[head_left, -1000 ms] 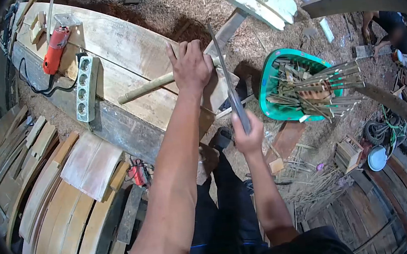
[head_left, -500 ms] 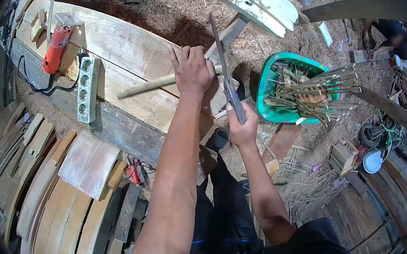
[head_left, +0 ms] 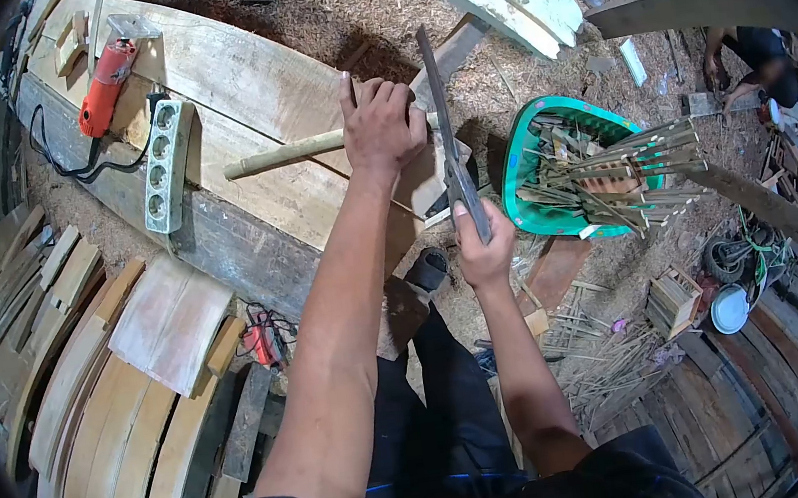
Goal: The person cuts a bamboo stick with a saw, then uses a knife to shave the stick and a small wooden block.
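A pale bamboo stick (head_left: 285,154) lies across the wooden planks (head_left: 254,103) of the bench. My left hand (head_left: 383,130) presses down on it from above, its fingers bent over the stick and one finger raised away from the others. Just right of that hand, the stick's cut end shows beside a long, dark metal blade (head_left: 437,87). Gripped low at its near end by my right hand (head_left: 485,244), the blade points away from me and crosses close to the stick's right end. My right fingers are closed, with the thumb along the blade; the handle is hidden.
A red angle grinder (head_left: 108,88) and a white power strip (head_left: 168,167) lie on the bench's left side. To the right stands a green basket (head_left: 513,187) full of cut sticks. Curved planks (head_left: 112,449) are stacked at lower left. Another person (head_left: 761,70) crouches at far right.
The blade and my right hand have shifted slightly right and toward me. My left hand stays on the stick, with its outer finger lifted a little higher.
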